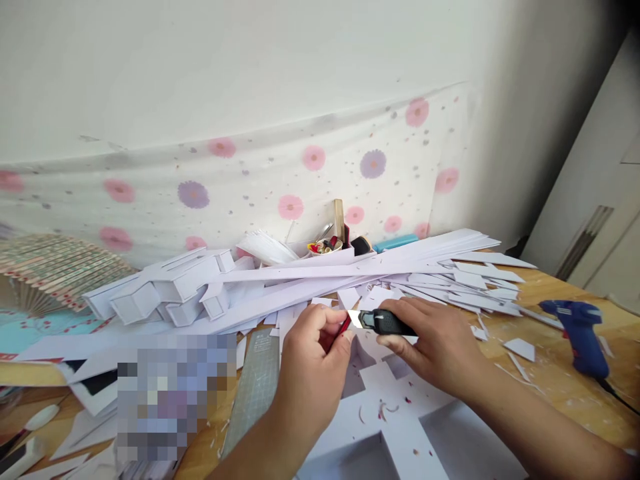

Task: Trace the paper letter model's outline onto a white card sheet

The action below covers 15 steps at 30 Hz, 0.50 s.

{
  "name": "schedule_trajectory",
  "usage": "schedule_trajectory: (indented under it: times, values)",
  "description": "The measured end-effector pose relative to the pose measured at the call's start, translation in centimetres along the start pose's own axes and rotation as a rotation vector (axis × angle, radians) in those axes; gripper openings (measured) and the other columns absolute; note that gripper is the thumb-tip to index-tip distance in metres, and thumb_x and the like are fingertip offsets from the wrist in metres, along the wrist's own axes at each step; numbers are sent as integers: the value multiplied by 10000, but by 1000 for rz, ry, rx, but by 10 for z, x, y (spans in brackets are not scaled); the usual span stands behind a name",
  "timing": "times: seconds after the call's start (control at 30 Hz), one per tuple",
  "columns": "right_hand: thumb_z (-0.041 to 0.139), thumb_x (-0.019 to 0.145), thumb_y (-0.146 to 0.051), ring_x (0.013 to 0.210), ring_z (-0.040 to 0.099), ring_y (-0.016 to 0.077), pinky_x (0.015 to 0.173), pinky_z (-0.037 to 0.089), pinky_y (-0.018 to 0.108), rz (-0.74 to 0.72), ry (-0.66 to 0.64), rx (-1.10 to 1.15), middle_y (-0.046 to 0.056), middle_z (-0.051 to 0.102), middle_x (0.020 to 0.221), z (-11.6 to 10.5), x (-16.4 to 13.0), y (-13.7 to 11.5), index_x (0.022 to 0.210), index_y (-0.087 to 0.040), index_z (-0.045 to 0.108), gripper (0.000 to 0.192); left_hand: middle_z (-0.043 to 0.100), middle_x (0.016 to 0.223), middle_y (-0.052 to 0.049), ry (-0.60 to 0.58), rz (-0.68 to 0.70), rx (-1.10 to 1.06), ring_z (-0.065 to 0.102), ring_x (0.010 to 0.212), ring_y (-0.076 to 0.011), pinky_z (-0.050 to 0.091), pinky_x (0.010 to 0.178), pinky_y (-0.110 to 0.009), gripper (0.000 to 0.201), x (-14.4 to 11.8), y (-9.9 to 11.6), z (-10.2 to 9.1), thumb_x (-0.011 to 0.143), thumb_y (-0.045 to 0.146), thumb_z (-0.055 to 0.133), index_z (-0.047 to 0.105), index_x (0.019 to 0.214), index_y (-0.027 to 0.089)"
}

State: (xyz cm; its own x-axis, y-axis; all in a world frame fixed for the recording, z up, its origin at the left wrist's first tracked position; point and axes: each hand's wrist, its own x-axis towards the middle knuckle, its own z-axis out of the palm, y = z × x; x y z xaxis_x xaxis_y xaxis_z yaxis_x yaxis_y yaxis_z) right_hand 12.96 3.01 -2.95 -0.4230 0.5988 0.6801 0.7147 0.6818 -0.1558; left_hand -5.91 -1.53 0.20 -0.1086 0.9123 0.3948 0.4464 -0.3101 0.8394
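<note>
My left hand (315,363) is closed around a thin red pencil (345,325), most of it hidden by the fingers. In my right hand (433,340) is a black utility knife (387,323) with a short length of blade out. The blade (355,319) meets the end of the pencil between the two hands. Below them lies a white foam-board model (370,407) with open square compartments. Curled shavings (384,410) and small dark red bits are scattered over its top.
A blue glue gun (580,333) with a cord lies at the right. Behind the hands are piled white board strips (320,270) and a folded white model (165,287). A green cutting mat (254,380) sits at the left, a bamboo fan (60,267) farther left.
</note>
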Motion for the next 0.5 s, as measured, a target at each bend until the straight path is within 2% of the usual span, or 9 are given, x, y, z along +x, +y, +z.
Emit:
schedule_trajectory:
  times: [0.2, 0.27, 0.4, 0.43, 0.5]
  values:
    - [471, 900, -522, 690, 605, 186, 573, 351, 272, -19, 52, -77, 18, 659, 766, 5, 1, 9, 994, -227, 612, 341, 550, 702, 30, -30, -23, 2, 473, 603, -90, 371, 546, -200, 67, 0, 0, -1, 775, 202, 573, 635, 802, 208]
    - [462, 892, -544, 681, 623, 195, 545, 357, 269, 75, 76, -122, 24, 685, 785, 4, 4, 21, 1006, -240, 627, 364, 546, 686, 30, -44, -44, 6, 472, 599, -95, 364, 544, -208, 70, 0, 1, -2, 773, 201, 566, 632, 796, 206]
    - [439, 862, -612, 566, 618, 216, 440, 316, 256, 438, 134, -252, 17, 702, 710, -5, 7, 49, 1003, -260, 654, 436, 571, 704, 19, -68, -68, 5, 491, 607, -104, 370, 546, -220, 89, -1, 4, -3, 777, 205, 541, 628, 794, 201]
    - [439, 856, -621, 563, 619, 221, 437, 322, 259, 462, 134, -259, 17, 702, 700, -7, 7, 51, 1006, -259, 656, 448, 573, 711, 19, -67, -66, -3, 493, 611, -104, 372, 551, -219, 92, -1, 4, -3, 777, 202, 539, 629, 797, 201]
    - [436, 866, -606, 635, 646, 226, 478, 371, 270, 382, 138, -220, 29, 718, 767, -8, 5, 47, 1035, -251, 650, 448, 564, 713, 22, -55, -54, -26, 489, 616, -99, 371, 556, -214, 83, 0, 3, -2, 776, 201, 544, 626, 786, 201]
